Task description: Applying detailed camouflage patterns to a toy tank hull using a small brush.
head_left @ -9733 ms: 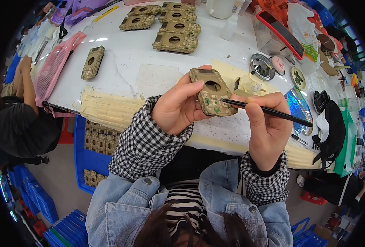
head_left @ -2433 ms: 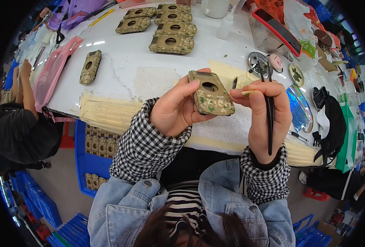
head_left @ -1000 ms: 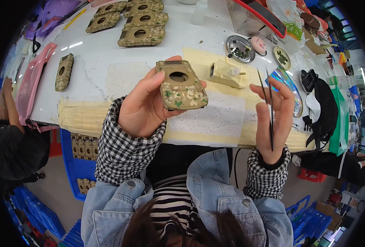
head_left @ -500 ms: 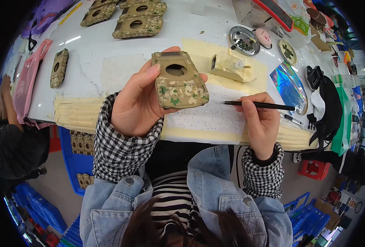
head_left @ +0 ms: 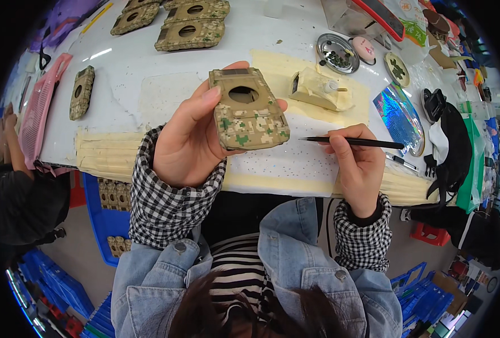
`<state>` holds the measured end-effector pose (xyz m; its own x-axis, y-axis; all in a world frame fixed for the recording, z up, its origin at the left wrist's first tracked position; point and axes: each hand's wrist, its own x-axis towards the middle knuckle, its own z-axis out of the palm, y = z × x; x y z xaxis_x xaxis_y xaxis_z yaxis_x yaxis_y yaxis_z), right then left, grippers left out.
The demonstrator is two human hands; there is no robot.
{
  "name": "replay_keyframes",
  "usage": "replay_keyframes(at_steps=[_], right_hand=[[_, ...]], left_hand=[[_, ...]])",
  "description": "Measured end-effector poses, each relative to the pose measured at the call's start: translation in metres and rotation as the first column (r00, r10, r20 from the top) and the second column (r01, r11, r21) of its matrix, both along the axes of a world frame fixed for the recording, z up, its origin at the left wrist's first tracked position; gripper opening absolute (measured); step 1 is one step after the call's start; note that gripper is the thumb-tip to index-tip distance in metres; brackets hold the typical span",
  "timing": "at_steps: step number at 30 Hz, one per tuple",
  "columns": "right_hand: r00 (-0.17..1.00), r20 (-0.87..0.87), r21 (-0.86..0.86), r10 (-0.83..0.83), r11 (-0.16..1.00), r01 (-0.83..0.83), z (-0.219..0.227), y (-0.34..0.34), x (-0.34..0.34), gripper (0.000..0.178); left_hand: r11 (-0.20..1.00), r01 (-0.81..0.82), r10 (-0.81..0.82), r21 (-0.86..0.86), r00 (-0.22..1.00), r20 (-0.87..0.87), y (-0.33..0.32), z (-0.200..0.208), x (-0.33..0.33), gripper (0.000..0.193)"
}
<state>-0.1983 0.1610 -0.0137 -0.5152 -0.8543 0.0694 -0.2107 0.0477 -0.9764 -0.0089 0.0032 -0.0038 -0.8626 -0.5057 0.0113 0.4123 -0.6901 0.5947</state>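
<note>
My left hand (head_left: 187, 143) is closed round the side of a model tank hull (head_left: 251, 125), which has a tan, brown and green pixel camouflage pattern and a round hole in its top. The thumb rests on its upper face, above the table's near edge. Between the thumb and fingers of my right hand (head_left: 358, 166) are slim black tweezers (head_left: 368, 142), their pointed tip aimed left, just short of the hull. Many tiny specks (head_left: 301, 163) dot the white surface below. Beyond my hands, a cream-coloured block (head_left: 317, 93) with a small pale knob stands on yellowish tape.
Several more camouflaged hulls (head_left: 191, 35) sit at the back left, another hull (head_left: 81, 93) nearer. A round metal dish (head_left: 346, 63) with dark bits, a lid-like disc (head_left: 397, 70), an iridescent sheet (head_left: 396, 115) and a pink basket (head_left: 46, 101) lie around. A blue tray (head_left: 95, 225) is below left.
The tweezers' tip has tilted up slightly and sits a little closer to the hull. Both hands keep their hold, and the whole view has shifted slightly.
</note>
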Motion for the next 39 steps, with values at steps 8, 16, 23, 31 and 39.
replay_keyframes(at_steps=[8, 16, 23, 31, 39], right_hand=[[1.0, 0.018, -0.017, 0.01, 1.0, -0.009, 0.0002, -0.0008, 0.0017, 0.011], [1.0, 0.022, -0.019, 0.002, 1.0, -0.001, 0.0009, -0.0009, 0.0017, 0.011], [1.0, -0.01, -0.007, 0.011, 1.0, -0.012, 0.0004, -0.0009, 0.0012, 0.011], [1.0, -0.002, -0.004, 0.002, 1.0, -0.002, 0.0005, -0.0012, 0.0015, 0.01], [1.0, 0.008, -0.014, 0.012, 1.0, -0.012, 0.0008, -0.0007, 0.0003, 0.011]], left_hand=[[1.0, -0.009, 0.009, -0.012, 1.0, -0.004, 0.0011, 0.0019, 0.0003, 0.055], [1.0, -0.003, 0.003, 0.003, 1.0, -0.001, 0.001, 0.0008, 0.0003, 0.055], [1.0, -0.008, 0.008, -0.006, 1.0, 0.002, 0.0008, 0.0009, 0.0009, 0.055], [1.0, 0.005, -0.005, -0.006, 1.0, 0.001, 0.0002, 0.0003, 0.0007, 0.056], [1.0, -0.028, 0.028, 0.008, 1.0, 0.001, 0.0018, 0.0019, -0.0002, 0.055]])
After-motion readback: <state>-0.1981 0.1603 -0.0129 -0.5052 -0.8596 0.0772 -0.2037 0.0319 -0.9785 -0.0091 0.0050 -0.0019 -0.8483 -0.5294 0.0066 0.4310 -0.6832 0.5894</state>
